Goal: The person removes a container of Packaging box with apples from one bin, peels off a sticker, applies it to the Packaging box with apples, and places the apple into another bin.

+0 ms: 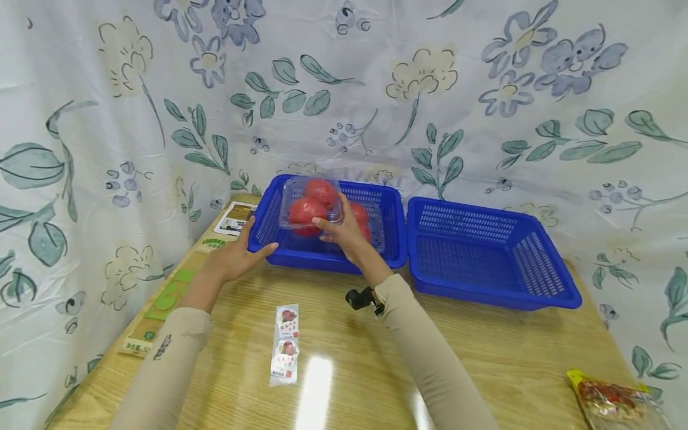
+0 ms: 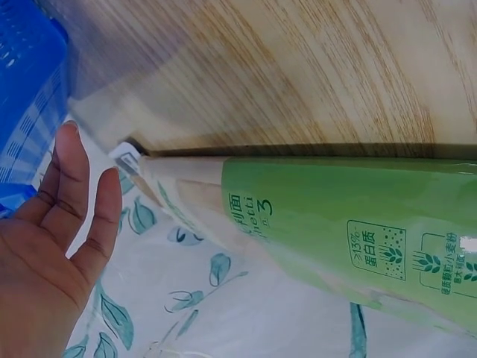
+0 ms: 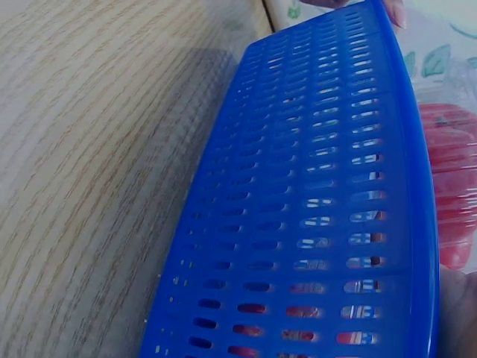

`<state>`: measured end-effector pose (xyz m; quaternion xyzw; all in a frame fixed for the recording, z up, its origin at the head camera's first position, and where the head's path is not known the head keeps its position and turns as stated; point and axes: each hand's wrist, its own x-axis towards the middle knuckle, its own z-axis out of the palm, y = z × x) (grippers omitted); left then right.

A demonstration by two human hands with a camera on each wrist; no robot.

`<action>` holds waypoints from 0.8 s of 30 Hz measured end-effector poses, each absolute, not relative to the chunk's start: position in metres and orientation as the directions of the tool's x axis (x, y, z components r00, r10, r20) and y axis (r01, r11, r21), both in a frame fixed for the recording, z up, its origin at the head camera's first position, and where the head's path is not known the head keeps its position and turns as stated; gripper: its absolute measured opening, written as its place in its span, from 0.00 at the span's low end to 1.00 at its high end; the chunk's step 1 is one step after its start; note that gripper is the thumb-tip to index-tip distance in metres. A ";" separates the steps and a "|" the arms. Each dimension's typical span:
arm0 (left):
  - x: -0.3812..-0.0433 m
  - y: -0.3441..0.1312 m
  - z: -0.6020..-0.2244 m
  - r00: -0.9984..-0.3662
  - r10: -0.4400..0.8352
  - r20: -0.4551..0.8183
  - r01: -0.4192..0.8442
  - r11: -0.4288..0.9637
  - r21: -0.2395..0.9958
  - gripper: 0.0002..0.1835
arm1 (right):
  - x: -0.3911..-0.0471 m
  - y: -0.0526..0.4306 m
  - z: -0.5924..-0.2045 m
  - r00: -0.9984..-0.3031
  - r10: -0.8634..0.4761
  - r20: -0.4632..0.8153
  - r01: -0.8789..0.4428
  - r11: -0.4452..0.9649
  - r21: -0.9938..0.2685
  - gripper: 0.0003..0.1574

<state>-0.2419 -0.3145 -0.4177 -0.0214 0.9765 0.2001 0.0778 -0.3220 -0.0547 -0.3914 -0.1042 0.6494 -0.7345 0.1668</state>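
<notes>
A clear plastic box (image 1: 286,209) with round red fruits (image 1: 307,214) is tilted inside the left blue basket (image 1: 322,260). My right hand (image 1: 349,232) grips its right side, thumb at the front and fingers farther back. Red fruit in another clear container (image 1: 378,230) lies behind that hand, partly covered by it. My left hand (image 1: 235,257) is at the basket's front left corner, thumb spread to the right over the front rim. In the left wrist view that hand's fingers (image 2: 72,168) look fairly straight. The right wrist view shows mostly the basket's slotted front wall (image 3: 298,186).
A second blue basket (image 1: 494,295) stands to the right. Green-and-tan spaghetti packaging (image 1: 171,295) lies along the table's left edge, a white printed card (image 1: 235,218) beyond it. A strip of fruit stickers (image 1: 285,346) lies in front; a yellow-topped food packet (image 1: 615,401) is at bottom right.
</notes>
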 end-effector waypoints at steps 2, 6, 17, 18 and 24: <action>-0.242 -0.314 -0.417 -0.987 -0.008 -0.161 -0.071 0.918 0.390 0.60 | -0.321 -0.053 -0.391 -0.921 -0.384 -0.062 0.111 -0.106 -0.988 0.60; -0.241 -0.314 -0.417 -0.989 -0.005 -0.150 -0.064 0.917 0.394 0.59 | -0.318 -0.048 -0.391 -0.919 -0.389 -0.065 0.113 -0.103 -0.988 0.59; -0.241 -0.313 -0.418 -0.988 -0.013 -0.157 -0.076 0.913 0.401 0.59 | -0.313 -0.033 -0.391 -0.900 -0.427 -0.083 0.149 -0.122 -0.981 0.57; -0.241 -0.313 -0.418 -0.988 -0.014 -0.155 -0.076 0.912 0.403 0.60 | -0.313 -0.032 -0.391 -0.900 -0.429 -0.080 0.148 -0.127 -0.981 0.57; -0.240 -0.314 -0.417 -0.988 -0.011 -0.157 -0.075 0.909 0.411 0.59 | -0.309 -0.025 -0.390 -0.899 -0.429 -0.085 0.173 -0.169 -0.970 0.55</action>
